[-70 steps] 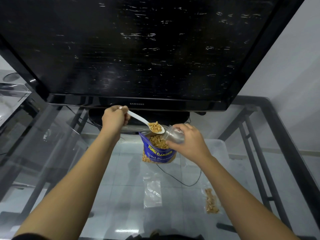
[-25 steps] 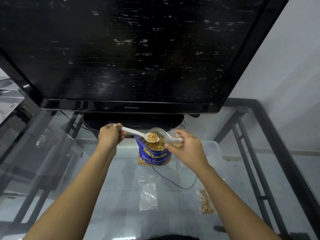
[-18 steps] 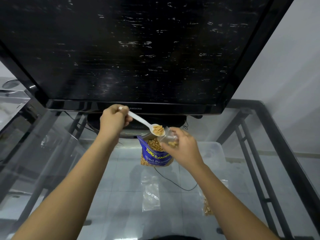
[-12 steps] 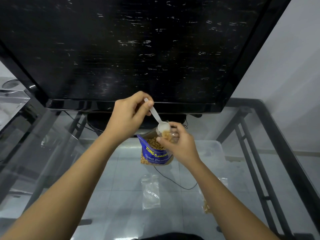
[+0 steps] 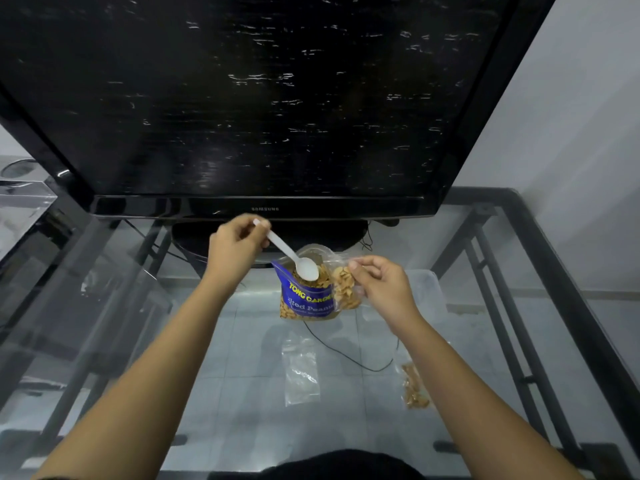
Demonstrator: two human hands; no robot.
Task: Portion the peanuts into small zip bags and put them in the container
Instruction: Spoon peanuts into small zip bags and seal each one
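Nearest on the glass counter (image 5: pixel 485 403): an empty zip bag (image 5: pixel 300 374) lying flat, a filled one (image 5: pixel 414 386) off to its right. Farther back, left hand (image 5: pixel 232 244), fingers pinching a white spoon (image 5: pixel 294 258), bowl dipped into the open blue peanut bag (image 5: pixel 306 299). Right hand (image 5: pixel 382 284), fingers gripping a small zip bag of peanuts (image 5: pixel 344 287), touching the blue bag's right side. Beyond that hand, a clear container (image 5: pixel 431 289); behind all, a television (image 5: pixel 259 98)

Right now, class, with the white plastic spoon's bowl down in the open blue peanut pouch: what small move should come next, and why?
Probably scoop and lift. The white plastic spoon in the left hand looks empty, resting on the nuts in the blue peanut pouch, and the small clear zip bag held by the right hand looks only partly filled.
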